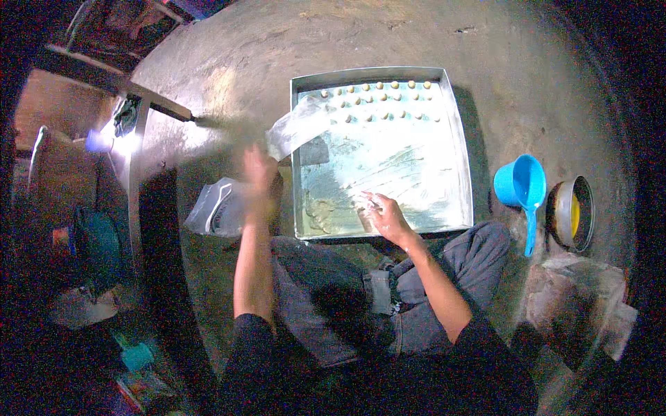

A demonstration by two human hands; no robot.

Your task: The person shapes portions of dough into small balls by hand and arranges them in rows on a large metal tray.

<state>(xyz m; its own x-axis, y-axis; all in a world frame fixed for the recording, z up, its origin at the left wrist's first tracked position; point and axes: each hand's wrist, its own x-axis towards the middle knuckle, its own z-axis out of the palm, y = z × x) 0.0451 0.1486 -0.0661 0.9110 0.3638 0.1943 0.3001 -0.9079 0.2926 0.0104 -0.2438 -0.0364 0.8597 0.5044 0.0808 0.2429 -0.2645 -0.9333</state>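
A square metal tray with raised walls sits before my crossed legs, several small pale dough balls in rows across its far part. My left hand is smeared by motion at the tray's left side; just above it a clear plastic sheet or bag overlaps that wall, and I cannot tell whether my fingers grip it. My right hand is over the near middle of the tray, white residue on its loosely bent, parted fingers, with nothing visible in them.
Another clear plastic bag lies left of the tray. At right are a blue handled dipper, a round pan with yellow contents and crumpled sacking. A wooden frame with a light and a small blue container are at left.
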